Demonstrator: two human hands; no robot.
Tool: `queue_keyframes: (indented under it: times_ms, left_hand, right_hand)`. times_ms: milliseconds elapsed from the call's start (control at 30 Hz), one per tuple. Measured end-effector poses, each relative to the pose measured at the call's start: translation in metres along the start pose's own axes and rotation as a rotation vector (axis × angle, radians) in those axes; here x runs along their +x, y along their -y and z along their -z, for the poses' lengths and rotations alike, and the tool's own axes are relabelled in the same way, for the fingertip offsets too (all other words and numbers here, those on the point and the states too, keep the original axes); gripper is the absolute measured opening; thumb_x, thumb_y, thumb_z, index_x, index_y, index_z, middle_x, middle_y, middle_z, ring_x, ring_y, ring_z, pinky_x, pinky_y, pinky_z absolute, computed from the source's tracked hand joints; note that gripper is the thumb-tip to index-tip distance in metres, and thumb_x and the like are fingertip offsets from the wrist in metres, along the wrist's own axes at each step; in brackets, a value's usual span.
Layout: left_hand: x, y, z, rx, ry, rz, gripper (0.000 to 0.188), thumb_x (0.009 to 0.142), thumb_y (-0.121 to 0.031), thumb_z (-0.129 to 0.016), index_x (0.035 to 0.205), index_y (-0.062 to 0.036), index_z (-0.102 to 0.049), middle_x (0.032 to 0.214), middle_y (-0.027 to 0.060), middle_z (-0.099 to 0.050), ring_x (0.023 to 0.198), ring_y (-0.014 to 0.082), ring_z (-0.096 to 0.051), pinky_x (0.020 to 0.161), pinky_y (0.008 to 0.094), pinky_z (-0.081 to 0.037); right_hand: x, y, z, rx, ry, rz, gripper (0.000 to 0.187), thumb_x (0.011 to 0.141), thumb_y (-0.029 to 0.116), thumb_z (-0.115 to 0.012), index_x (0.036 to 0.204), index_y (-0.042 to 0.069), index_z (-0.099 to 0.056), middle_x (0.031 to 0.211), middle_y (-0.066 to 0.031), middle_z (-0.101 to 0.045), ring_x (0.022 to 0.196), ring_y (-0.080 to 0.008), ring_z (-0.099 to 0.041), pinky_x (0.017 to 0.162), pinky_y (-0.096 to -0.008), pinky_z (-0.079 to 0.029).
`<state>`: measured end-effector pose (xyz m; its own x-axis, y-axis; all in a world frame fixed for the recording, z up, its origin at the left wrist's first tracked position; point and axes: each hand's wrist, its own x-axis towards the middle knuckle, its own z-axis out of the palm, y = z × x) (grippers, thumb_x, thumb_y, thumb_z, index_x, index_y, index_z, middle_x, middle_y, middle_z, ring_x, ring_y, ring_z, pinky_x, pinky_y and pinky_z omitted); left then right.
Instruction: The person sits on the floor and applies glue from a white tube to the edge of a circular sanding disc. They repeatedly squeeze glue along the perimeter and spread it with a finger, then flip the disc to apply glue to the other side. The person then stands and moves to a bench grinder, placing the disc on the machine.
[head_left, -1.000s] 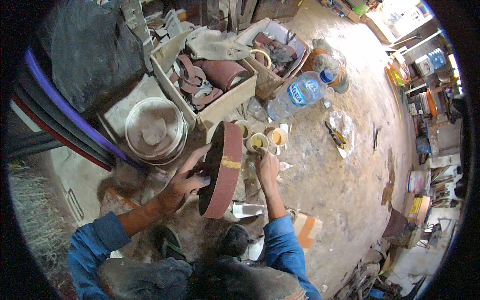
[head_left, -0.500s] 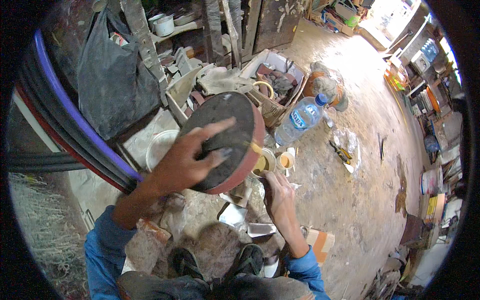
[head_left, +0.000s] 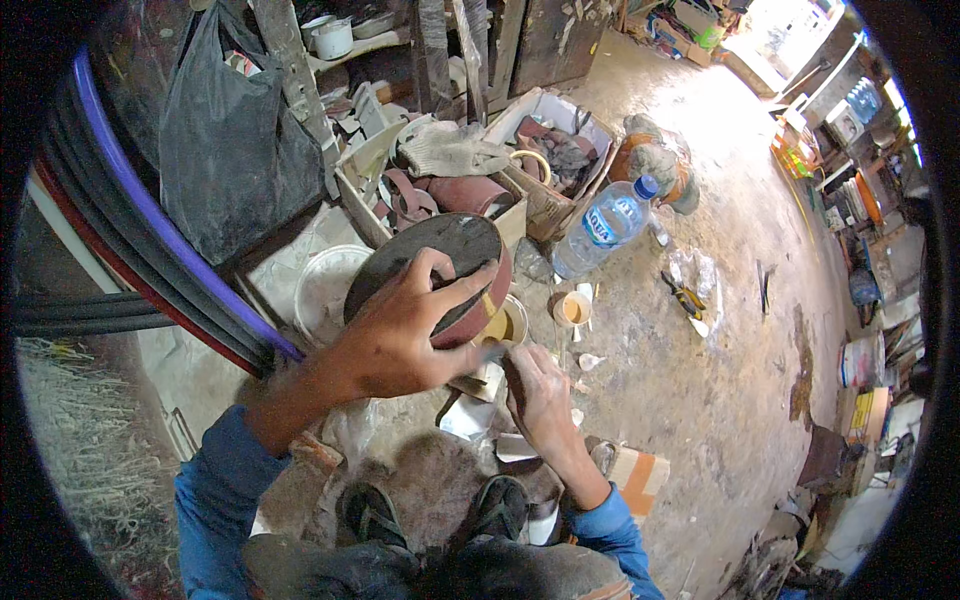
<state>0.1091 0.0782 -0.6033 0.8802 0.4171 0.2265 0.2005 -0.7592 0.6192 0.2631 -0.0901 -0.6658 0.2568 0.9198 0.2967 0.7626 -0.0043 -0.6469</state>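
Note:
My left hand (head_left: 405, 325) holds a round sanding wheel (head_left: 400, 255) with a dark flat face and a reddish-brown abrasive band round its rim. Its fingers are bent over the face, while the thumb reaches toward my right hand (head_left: 540, 395). The right fingers are drawn together beside the thumb tip; whatever may be between them is hidden. Just beyond them, partly covered by the wheel, stands a round container (head_left: 515, 318) with yellowish-brown contents. A small cup of orange-brown liquid (head_left: 572, 309) is right of it.
A blue-capped water bottle (head_left: 605, 230) stands beyond the cup. Boxes hold reddish abrasive strips (head_left: 465, 195) and a pale glove (head_left: 450, 150). Pliers (head_left: 686, 297) lie on the floor at right. A white bucket (head_left: 325, 285) and bent hoses (head_left: 150, 215) are at left.
The sanding wheel has come down and slightly left with my left hand. The left thumb now meets my right fingers, which have shifted slightly left and away from the container.

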Motion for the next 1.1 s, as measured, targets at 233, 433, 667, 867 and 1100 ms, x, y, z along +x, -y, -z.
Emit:
queue_keyframes:
  times_ms: [233, 433, 667, 867, 1100]
  left_hand:
    - [-0.005, -0.004, -0.003, 0.126, -0.074, -0.022, 0.083, 0.071, 0.002, -0.059, 0.150, 0.0049, -0.033, 0.149, 0.0296, -0.035, 0.141, 0.0470, -0.033, 0.120, 0.0519, -0.024]
    - [0.005, 0.002, -0.003, 0.806, -0.096, -0.274, 0.058, 0.089, -0.014, -0.050, 0.143, 0.0039, -0.045, 0.147, 0.0232, -0.045, 0.139, 0.0379, -0.041, 0.119, 0.0465, -0.031]
    - [0.007, 0.005, -0.010, 0.886, -0.118, -0.251, 0.057, 0.087, -0.013, -0.054, 0.142, 0.0013, -0.049, 0.149, 0.0193, -0.046, 0.139, 0.0333, -0.043, 0.119, 0.0442, -0.032]
    - [0.008, -0.022, 0.048, 0.105, -0.179, -0.009, 0.081, 0.072, 0.006, -0.065, 0.149, 0.0014, -0.038, 0.144, 0.0256, -0.049, 0.134, 0.0368, -0.049, 0.111, 0.0432, -0.039]
    - [-0.035, -0.040, -0.002, -0.420, 0.192, 0.271, 0.081, 0.081, 0.000, -0.064, 0.154, -0.0009, -0.030, 0.137, 0.0306, -0.053, 0.130, 0.0419, -0.053, 0.107, 0.0430, -0.042]
  right_hand:
    - [0.016, -0.002, 0.005, -0.006, -0.006, 0.049, 0.034, 0.081, -0.006, -0.061, 0.115, 0.000, -0.061, 0.098, -0.0214, -0.064, 0.093, -0.0416, -0.063, 0.079, -0.0463, -0.051]
    - [0.022, -0.008, 0.007, -0.066, 0.037, 0.018, 0.029, 0.083, -0.003, -0.062, 0.112, -0.001, -0.060, 0.099, -0.0225, -0.065, 0.095, -0.0415, -0.063, 0.080, -0.0472, -0.051]
    - [0.014, -0.022, 0.001, -0.048, 0.048, -0.065, 0.026, 0.085, -0.003, -0.062, 0.111, -0.003, -0.061, 0.100, -0.0262, -0.066, 0.094, -0.0425, -0.066, 0.080, -0.0475, -0.052]
    - [0.002, -0.123, -0.011, -0.105, -0.024, -0.380, 0.020, 0.086, -0.001, -0.062, 0.106, -0.002, -0.063, 0.088, -0.0266, -0.068, 0.086, -0.0434, -0.068, 0.071, -0.0460, -0.051]
    - [-0.024, -0.211, -0.078, -0.194, -0.058, -0.356, 0.036, 0.085, -0.001, -0.061, 0.120, -0.002, -0.062, 0.086, -0.0288, -0.067, 0.082, -0.0471, -0.067, 0.070, -0.0507, -0.052]
